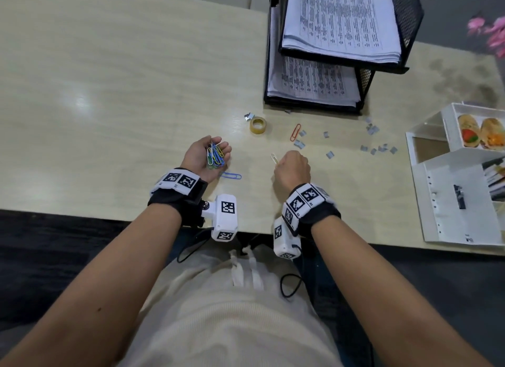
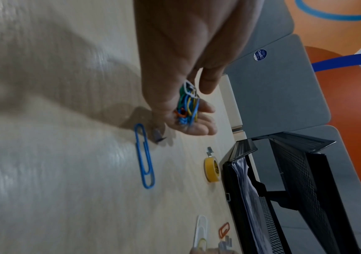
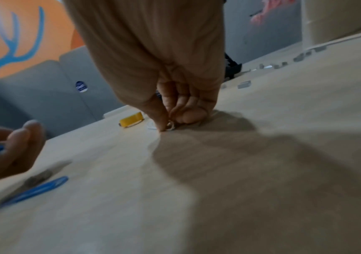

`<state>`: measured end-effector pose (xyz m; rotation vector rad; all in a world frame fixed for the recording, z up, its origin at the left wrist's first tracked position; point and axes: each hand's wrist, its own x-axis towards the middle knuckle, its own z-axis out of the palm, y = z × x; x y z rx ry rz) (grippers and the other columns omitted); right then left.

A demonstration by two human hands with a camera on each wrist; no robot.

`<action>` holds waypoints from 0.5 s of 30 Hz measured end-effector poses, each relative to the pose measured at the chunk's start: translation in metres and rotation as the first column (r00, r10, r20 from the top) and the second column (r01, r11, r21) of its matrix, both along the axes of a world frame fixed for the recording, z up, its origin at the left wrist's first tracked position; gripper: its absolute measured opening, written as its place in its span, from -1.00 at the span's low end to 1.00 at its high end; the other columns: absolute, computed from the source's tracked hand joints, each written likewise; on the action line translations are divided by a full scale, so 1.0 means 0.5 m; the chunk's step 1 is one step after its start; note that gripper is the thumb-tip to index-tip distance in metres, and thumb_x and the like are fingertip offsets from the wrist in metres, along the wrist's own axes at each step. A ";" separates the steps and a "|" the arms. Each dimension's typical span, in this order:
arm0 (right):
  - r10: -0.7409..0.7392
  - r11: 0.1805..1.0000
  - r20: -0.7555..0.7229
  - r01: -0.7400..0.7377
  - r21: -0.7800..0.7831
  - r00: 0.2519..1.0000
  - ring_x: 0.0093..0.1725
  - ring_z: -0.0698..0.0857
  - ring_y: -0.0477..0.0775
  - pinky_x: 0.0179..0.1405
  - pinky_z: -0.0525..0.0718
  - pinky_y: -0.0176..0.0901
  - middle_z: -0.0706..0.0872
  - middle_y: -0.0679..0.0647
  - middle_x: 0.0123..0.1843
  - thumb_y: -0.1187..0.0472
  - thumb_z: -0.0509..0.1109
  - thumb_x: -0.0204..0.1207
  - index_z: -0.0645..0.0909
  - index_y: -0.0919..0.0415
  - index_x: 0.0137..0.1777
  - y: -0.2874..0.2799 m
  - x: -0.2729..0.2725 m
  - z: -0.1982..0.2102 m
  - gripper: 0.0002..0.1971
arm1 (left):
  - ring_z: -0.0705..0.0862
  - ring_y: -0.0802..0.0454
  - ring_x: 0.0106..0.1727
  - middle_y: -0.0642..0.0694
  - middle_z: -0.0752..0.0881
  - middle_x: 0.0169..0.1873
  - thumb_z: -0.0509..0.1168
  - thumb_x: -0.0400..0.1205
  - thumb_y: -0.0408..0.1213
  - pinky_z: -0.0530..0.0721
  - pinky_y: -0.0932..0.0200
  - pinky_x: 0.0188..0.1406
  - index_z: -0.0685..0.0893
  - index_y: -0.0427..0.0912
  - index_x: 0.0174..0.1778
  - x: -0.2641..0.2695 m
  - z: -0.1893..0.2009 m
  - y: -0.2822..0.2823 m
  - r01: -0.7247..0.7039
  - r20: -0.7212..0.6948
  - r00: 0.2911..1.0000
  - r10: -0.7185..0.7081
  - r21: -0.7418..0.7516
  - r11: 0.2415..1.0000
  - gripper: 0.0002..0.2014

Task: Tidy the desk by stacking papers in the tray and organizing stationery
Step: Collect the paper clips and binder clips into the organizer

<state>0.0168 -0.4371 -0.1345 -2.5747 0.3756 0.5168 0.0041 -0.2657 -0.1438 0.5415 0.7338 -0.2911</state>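
L hand (image 1: pixel 205 155) palm-up, loosely cupped, carries clip bunch (image 1: pixel 215 155); R hand (image 1: pixel 293 166) pinches white clip (image 1: pixel 274 158) on bench (image 1: pixel 109 93); blue clip (image 1: pixel 231 175) beside L wrist.

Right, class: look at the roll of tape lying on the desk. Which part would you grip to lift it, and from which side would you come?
Pinch the tape roll across its ring wall, one finger inside the hole and the thumb on the outer rim, coming straight down from above. It lies flat with the hole facing up, so the wall probably gives the surest hold.
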 end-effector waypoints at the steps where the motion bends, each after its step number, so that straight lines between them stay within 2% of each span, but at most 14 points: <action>1: 0.048 0.999 0.006 -0.048 -0.006 0.999 0.16 0.64 0.36 -0.05 0.58 -0.02 0.66 0.35 0.17 0.38 0.24 0.54 0.60 0.40 0.04 0.004 -0.001 0.004 -0.83 | 0.39 0.10 -0.38 -0.02 0.37 -0.42 -0.11 0.72 -0.20 0.51 0.45 -0.60 0.38 -0.13 -0.38 -0.002 0.000 0.002 0.002 0.008 1.000 -0.002 -0.007 1.000 -0.65; 3: 0.098 0.993 0.056 -0.101 0.063 0.994 0.09 0.65 0.32 -0.08 0.57 -0.06 0.67 0.32 0.06 0.38 0.21 0.53 0.56 0.32 -0.08 0.018 -0.004 0.019 -0.90 | 0.40 0.08 -0.35 -0.05 0.37 -0.38 -0.12 0.72 -0.20 0.52 0.42 -0.58 0.39 -0.14 -0.34 -0.006 0.002 -0.001 -0.001 0.007 1.000 0.001 -0.002 1.000 -0.66; 4: 0.105 0.983 0.096 -0.118 0.139 0.990 0.00 0.67 0.26 -0.11 0.59 -0.15 0.67 0.28 -0.02 0.38 0.23 0.52 0.57 0.30 -0.13 0.029 -0.004 0.026 -0.91 | 0.42 0.06 -0.34 -0.07 0.39 -0.36 -0.12 0.73 -0.20 0.52 0.39 -0.56 0.41 -0.15 -0.32 -0.008 0.003 -0.004 -0.005 0.000 1.000 0.005 0.010 1.000 -0.65; 5: 0.101 0.964 0.132 -0.130 0.234 0.986 -0.14 0.69 0.11 -0.23 0.60 -0.34 0.68 0.23 -0.11 0.39 0.27 0.50 0.61 0.32 -0.15 0.043 -0.003 0.033 -0.91 | 0.45 0.05 -0.33 -0.08 0.43 -0.35 -0.12 0.74 -0.18 0.52 0.35 -0.52 0.43 -0.17 -0.30 -0.009 0.006 -0.008 -0.006 -0.012 1.000 0.007 0.020 1.000 -0.64; 6: 0.106 0.931 0.156 -0.153 0.331 0.982 -0.32 0.67 -0.08 -0.43 0.53 -0.55 0.67 0.18 -0.21 0.42 0.32 0.48 0.65 0.37 -0.16 0.058 -0.004 0.046 -0.92 | 0.49 0.05 -0.33 -0.10 0.47 -0.35 -0.12 0.74 -0.16 0.54 0.33 -0.48 0.45 -0.18 -0.29 -0.011 0.005 -0.011 0.000 -0.024 1.000 0.000 0.027 1.000 -0.63; 7: 0.111 0.890 0.158 -0.169 0.424 0.981 -0.48 0.61 -0.24 -0.58 0.43 -0.63 0.64 0.13 -0.32 0.45 0.37 0.45 0.66 0.41 -0.17 0.076 -0.004 0.059 -0.96 | 0.54 0.04 -0.34 -0.12 0.53 -0.36 -0.12 0.74 -0.11 0.57 0.34 -0.47 0.48 -0.19 -0.29 -0.013 0.006 -0.013 0.021 -0.028 0.999 -0.021 0.028 0.999 -0.59; 8: 0.127 0.846 0.151 -0.186 0.499 0.980 -0.57 0.58 -0.27 -0.64 0.41 -0.63 0.59 0.07 -0.40 0.46 0.42 0.42 0.66 0.41 -0.19 0.091 -0.005 0.074 -0.99 | 0.58 0.03 -0.38 -0.13 0.57 -0.39 -0.13 0.74 -0.06 0.61 0.37 -0.47 0.52 -0.20 -0.30 -0.015 0.006 -0.015 0.055 -0.025 0.998 -0.055 0.027 0.998 -0.54; 10: 0.143 0.809 0.174 -0.216 0.546 0.974 -0.57 0.57 -0.23 -0.56 0.52 -0.52 0.55 -0.04 -0.48 0.42 0.48 0.40 0.63 0.28 -0.29 0.108 0.001 0.085 -0.89 | 0.61 0.05 -0.50 -0.12 0.63 -0.51 -0.16 0.73 0.04 0.63 0.39 -0.51 0.61 -0.21 -0.37 -0.018 0.005 -0.013 0.124 -0.029 0.992 -0.123 0.041 0.991 -0.41; 12: 0.097 0.843 0.206 -0.190 0.504 0.974 -0.50 0.57 -0.16 -0.44 0.59 -0.39 0.58 -0.03 -0.48 0.41 0.43 0.42 0.62 0.23 -0.34 0.106 0.010 0.068 -0.85 | 0.55 0.10 -0.69 -0.06 0.58 -0.69 -0.13 0.73 0.03 0.55 0.46 -0.63 0.56 -0.17 -0.44 -0.019 0.003 -0.002 0.129 -0.082 0.989 -0.122 0.082 0.988 -0.43; 13: 0.090 0.870 0.203 -0.176 0.460 0.975 -0.44 0.62 -0.07 -0.36 0.64 -0.28 0.64 0.03 -0.43 0.43 0.38 0.44 0.64 0.27 -0.32 0.103 0.011 0.056 -0.86 | 0.49 0.13 -0.75 -0.02 0.54 -0.74 -0.10 0.74 0.00 0.48 0.50 -0.70 0.48 -0.15 -0.44 -0.019 0.001 0.006 0.112 -0.108 0.989 -0.101 0.100 0.989 -0.49; 15: 0.192 0.919 0.171 -0.238 0.315 0.966 -0.19 0.71 0.16 -0.11 0.70 -0.07 0.73 0.20 -0.20 0.42 0.30 0.44 0.68 0.33 -0.21 0.096 0.003 0.028 -0.88 | 0.37 0.17 -0.81 0.04 0.45 -0.79 -0.07 0.74 -0.04 0.31 0.52 -0.80 0.36 -0.10 -0.45 -0.017 -0.002 0.026 0.090 -0.128 0.989 -0.076 0.112 0.990 -0.56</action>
